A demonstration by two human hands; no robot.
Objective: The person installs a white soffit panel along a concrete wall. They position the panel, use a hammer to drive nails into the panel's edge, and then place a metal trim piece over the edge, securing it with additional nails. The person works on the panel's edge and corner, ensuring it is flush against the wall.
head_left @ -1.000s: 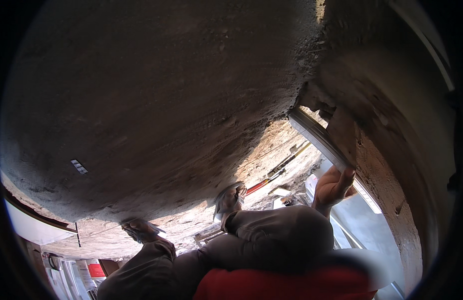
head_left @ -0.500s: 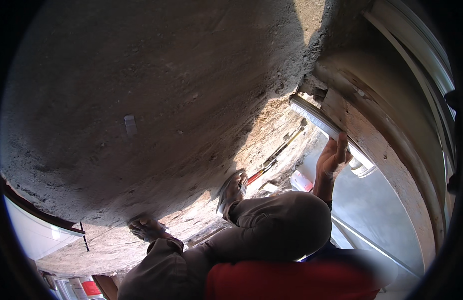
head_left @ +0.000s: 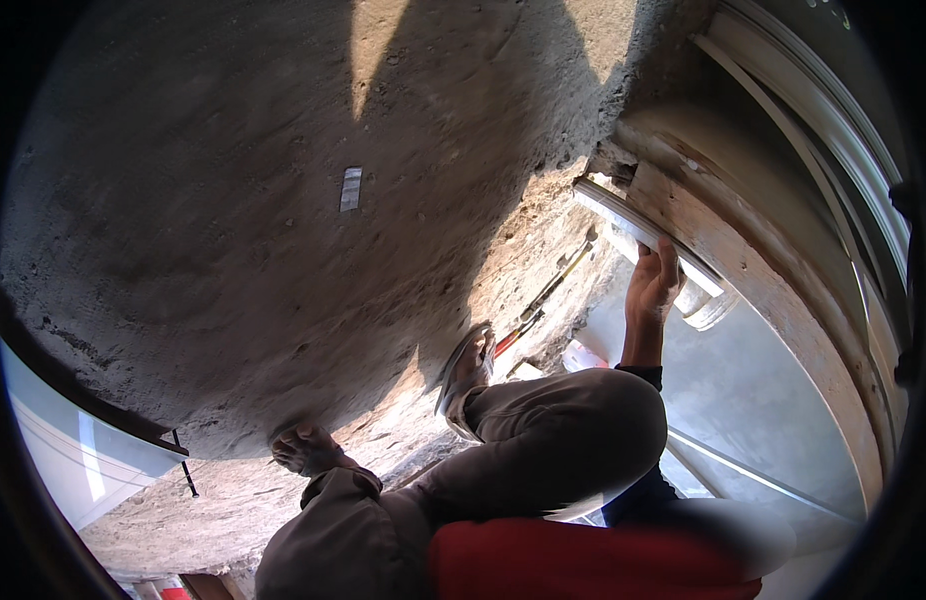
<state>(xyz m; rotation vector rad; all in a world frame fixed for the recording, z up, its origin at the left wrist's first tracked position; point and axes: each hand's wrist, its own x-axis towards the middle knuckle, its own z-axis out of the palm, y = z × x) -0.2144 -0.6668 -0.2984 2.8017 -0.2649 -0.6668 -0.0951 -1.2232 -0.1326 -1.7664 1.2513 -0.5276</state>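
Observation:
My right hand [head_left: 651, 295] reaches up past the bent knee with its fingers closed on a long pale grey-white profile bar [head_left: 610, 208]. The bar slants along the edge of a rough wooden beam [head_left: 723, 220], its upper end close to the beam's broken corner. Below the bar's lower end shows a white round-sided object [head_left: 705, 310], partly hidden. My left hand is out of sight.
A long tool with a red handle end [head_left: 508, 343] lies on sunlit rough ground near my foot [head_left: 470, 365]. A small grey strip [head_left: 351, 188] rests on the shaded rough surface. White framing [head_left: 833, 130] curves along the right, and a pale panel [head_left: 78, 450] stands at left.
The view has shifted, so the grey strip appears farther right and the bar slightly left. My right hand keeps its hold on the bar.

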